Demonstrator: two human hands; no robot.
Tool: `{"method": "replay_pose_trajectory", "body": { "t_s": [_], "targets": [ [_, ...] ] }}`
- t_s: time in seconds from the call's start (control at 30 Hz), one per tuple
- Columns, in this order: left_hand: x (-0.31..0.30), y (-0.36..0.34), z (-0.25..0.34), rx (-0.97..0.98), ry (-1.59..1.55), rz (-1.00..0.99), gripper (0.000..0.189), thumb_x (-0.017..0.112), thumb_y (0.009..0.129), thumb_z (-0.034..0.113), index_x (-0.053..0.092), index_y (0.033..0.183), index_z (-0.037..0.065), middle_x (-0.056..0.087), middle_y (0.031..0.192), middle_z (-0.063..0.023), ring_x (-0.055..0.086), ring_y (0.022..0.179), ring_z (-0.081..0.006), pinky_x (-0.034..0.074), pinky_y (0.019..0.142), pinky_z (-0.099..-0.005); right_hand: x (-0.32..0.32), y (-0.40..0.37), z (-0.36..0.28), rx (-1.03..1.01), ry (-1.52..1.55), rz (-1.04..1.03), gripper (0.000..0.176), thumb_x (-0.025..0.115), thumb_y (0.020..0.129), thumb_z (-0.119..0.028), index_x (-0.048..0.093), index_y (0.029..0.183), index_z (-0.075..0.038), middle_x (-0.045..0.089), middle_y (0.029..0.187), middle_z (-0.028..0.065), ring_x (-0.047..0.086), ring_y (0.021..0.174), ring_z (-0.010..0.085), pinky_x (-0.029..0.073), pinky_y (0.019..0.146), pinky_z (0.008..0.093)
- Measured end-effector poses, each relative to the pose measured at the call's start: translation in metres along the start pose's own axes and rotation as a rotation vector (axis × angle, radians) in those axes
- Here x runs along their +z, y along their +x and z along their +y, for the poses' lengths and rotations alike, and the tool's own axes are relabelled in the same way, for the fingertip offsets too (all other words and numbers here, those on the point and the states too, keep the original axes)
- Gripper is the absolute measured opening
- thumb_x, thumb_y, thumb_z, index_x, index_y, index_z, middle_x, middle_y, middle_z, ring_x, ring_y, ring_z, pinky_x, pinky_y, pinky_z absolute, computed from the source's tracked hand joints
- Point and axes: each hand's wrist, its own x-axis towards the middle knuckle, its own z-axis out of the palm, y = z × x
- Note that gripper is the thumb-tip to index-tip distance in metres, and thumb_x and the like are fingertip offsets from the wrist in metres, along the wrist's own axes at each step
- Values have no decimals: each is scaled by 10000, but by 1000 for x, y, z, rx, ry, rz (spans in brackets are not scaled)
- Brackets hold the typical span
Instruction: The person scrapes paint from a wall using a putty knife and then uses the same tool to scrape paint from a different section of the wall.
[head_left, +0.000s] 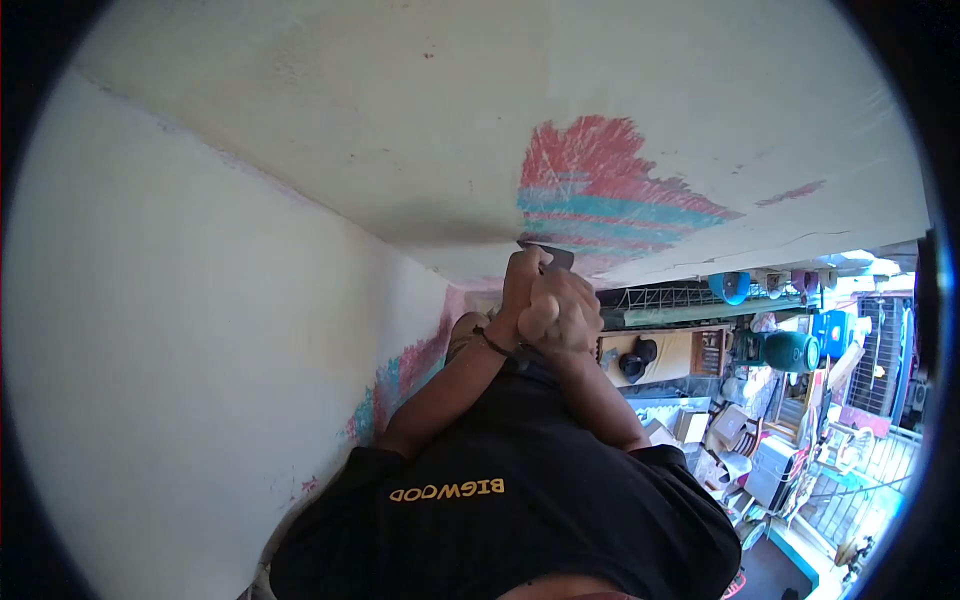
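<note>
A scraper (556,257) with a dark flat blade meets the wall (440,120) at the lower edge of a patch of exposed red and blue paint (600,190). My right hand (563,312) is closed in a fist around its handle, which the fingers hide. Close against it, my left hand (525,280) is also closed near the blade's base and appears to grip the same tool. A dark bracelet (490,342) circles my left wrist.
At left, another wall (230,330) meets this one in a corner, with red and blue paint (405,375) showing low down. Off to the right are a wooden bench with dark hats (637,360), a green container (790,351), boxes (690,427) and a metal fence (890,470).
</note>
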Motion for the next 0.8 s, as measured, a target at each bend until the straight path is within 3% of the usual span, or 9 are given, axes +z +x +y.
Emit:
{"method": "replay_pose_trajectory", "body": {
  "t_s": [0.1,0.2,0.33,0.43,0.53,0.6,0.67,0.73,0.8],
  "targets": [
    [1,-1,1,13,-1,-39,286,645,844,225,512,982,12,552,847,-108,559,846,-229,478,798,-365,-2,1,0,-40,-100,57,299,469,977,-94,437,693,-6,557,550,103,568,442,204,469,403,329],
    [-19,-5,66,335,121,198,246,626,857,192,499,983,24,531,814,-81,548,811,-196,478,765,-348,-3,34,-16,-154,184,149,320,457,996,-102,419,691,-12,543,543,94,546,422,187,438,368,313],
    [-6,-12,39,115,-97,135,240,691,745,147,592,929,30,609,898,-169,565,918,-358,453,827,-405,1,21,-19,-250,172,115,234,441,989,-80,417,769,-3,531,553,84,529,425,178,420,364,304],
    [-5,-11,39,48,-131,89,228,686,754,153,591,926,35,613,898,-165,567,915,-350,457,819,-406,-11,32,-24,-167,119,15,195,445,973,-65,413,795,6,517,549,80,525,429,183,422,373,313],
    [-15,-7,63,105,-52,172,221,681,762,153,591,923,32,617,901,-166,570,908,-347,461,814,-407,-7,42,-31,-181,190,75,188,457,957,-53,419,788,18,523,551,91,525,431,189,429,386,319],
    [-4,-3,25,-51,-156,76,226,678,769,158,585,924,22,617,899,-170,574,898,-346,464,801,-408,-6,0,-17,-90,9,70,199,463,955,-52,424,773,18,527,550,94,529,434,191,436,393,320],
    [-5,-3,23,-42,-186,50,239,678,775,171,579,925,13,615,891,-175,579,887,-347,466,787,-408,-5,-4,-15,-51,-30,66,210,466,951,-48,436,754,20,533,550,97,535,436,194,444,402,323],
    [-20,-5,51,137,-141,98,260,682,778,191,573,925,6,614,877,-181,585,875,-349,469,771,-409,-4,28,-25,-71,75,64,224,468,946,-41,455,732,24,539,551,102,541,439,200,454,412,327],
    [-13,-4,55,137,-27,156,278,684,781,214,569,921,3,613,851,-189,596,856,-344,472,752,-412,-9,32,-32,-73,131,120,215,487,932,-35,486,726,30,556,560,109,564,454,211,474,436,332]
  ]
}}
